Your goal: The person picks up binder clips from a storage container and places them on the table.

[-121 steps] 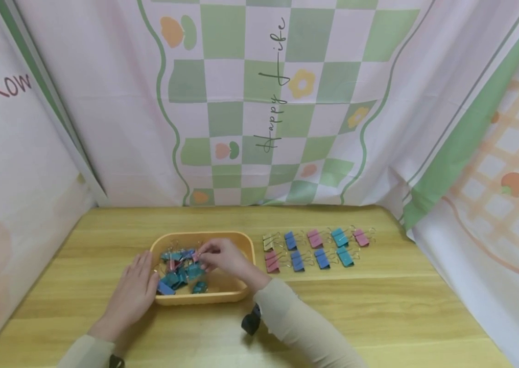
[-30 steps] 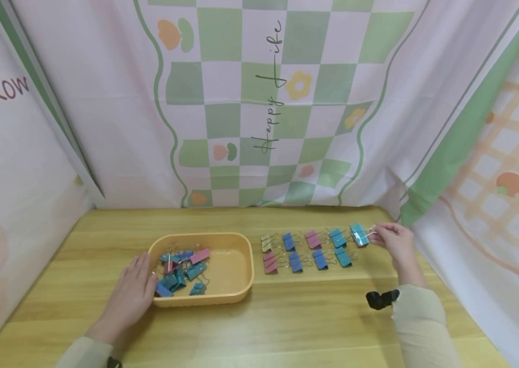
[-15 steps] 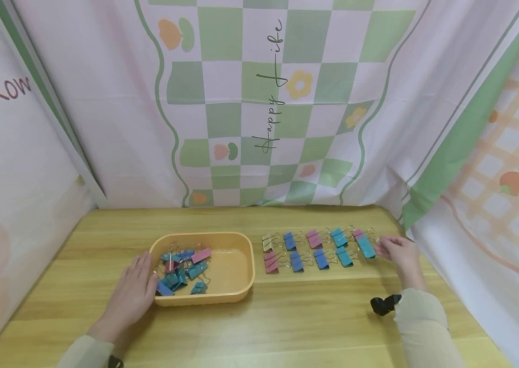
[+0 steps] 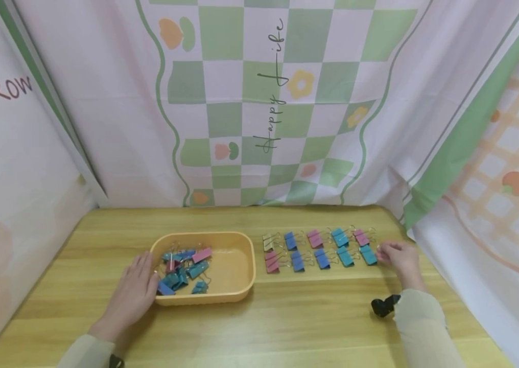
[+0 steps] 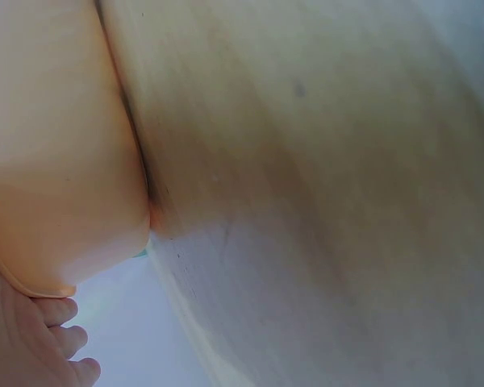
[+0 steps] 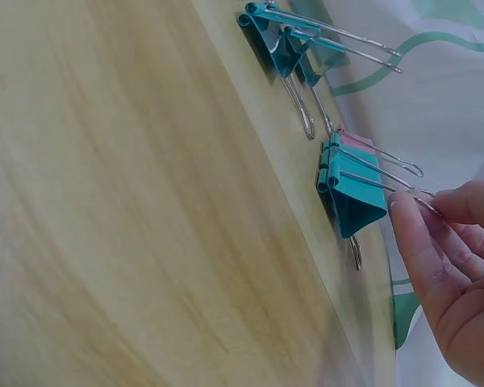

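Observation:
My right hand (image 4: 399, 258) pinches the wire handle of a teal binder clip (image 6: 359, 197) between thumb and index finger, at the right end of the front row. The clip lies close to the tabletop, just in front of a pink binder clip (image 4: 361, 236) in the back row. My left hand (image 4: 136, 283) rests along the left side of a yellow tray (image 4: 204, 300), fingers extended against its wall. Inside the tray, a jumble of teal, blue and pink clips fills the left half, including a pink clip (image 4: 202, 255) on top.
Two rows of binder clips stretch right of the tray, handles pointing right. A gold clip (image 4: 268, 243) begins the back row, and a dark pink clip (image 4: 272, 261) begins the front one. Behind the wooden table (image 4: 287, 327) hangs a patterned curtain (image 4: 264, 102).
The right hand has gone from the tray to the rows' right end with a teal clip. Over the last second, that clip came down and nearer, uncovering the pink one. The left hand stayed put.

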{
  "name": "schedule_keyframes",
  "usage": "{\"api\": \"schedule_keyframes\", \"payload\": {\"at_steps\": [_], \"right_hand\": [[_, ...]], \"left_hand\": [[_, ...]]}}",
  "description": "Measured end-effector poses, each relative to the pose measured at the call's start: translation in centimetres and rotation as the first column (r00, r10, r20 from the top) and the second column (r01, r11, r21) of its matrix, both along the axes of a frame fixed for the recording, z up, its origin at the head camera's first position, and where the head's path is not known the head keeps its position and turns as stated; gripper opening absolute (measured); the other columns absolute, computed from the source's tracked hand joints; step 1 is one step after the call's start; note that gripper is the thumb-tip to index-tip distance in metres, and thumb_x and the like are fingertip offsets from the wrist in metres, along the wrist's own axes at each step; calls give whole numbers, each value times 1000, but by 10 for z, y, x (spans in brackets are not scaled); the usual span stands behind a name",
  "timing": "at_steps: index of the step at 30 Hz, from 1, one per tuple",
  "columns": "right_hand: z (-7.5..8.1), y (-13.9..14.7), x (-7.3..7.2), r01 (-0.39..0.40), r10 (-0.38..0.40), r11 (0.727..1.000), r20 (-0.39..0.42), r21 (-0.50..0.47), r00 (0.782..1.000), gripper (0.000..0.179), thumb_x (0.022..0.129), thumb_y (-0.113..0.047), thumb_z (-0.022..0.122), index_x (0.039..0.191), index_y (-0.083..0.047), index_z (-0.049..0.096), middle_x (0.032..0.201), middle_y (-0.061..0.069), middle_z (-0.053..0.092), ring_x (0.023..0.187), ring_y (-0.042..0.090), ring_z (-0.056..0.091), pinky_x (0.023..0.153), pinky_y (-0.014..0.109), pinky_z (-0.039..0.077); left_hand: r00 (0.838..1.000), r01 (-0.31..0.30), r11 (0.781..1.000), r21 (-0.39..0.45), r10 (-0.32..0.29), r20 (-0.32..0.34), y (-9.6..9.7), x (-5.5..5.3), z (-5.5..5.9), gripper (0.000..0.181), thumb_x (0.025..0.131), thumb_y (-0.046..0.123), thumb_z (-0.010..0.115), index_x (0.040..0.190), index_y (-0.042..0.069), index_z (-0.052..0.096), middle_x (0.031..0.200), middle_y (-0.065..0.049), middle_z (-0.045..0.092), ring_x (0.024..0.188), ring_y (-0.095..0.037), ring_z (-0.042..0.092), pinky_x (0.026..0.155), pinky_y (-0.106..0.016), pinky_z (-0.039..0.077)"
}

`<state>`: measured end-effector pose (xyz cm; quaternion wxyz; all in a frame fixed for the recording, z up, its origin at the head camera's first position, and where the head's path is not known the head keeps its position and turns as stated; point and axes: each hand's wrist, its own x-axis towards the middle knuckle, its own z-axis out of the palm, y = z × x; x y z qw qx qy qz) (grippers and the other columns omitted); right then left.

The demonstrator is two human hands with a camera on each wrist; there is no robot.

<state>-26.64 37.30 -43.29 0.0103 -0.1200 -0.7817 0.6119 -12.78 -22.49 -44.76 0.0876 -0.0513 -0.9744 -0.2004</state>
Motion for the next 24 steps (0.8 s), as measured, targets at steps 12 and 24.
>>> {"api": "schedule_keyframes", "payload": {"at_steps": [12,24], "right_hand": [[-4,2,-1,6,-5,999,-30,33,1000,45,93,-5,50,126,21,35,89,13,65,70,11,65,71,28,54],[29,-16,0,7,18,985,-145,172,989,54,95,-25,50,134,10,35,122,26,47,74,4,61,70,23,53]], "left_hand": [[1000,0,1000,-1,0,-5,1,0,0,56,100,25,30,140,-12,17,145,-29,16,132,-45,14,106,-56,12],[1000,6,1000,4,-6,-8,2,1,4,56,100,24,31,140,-13,17,145,-30,17,132,-46,15,105,-57,12]]}}
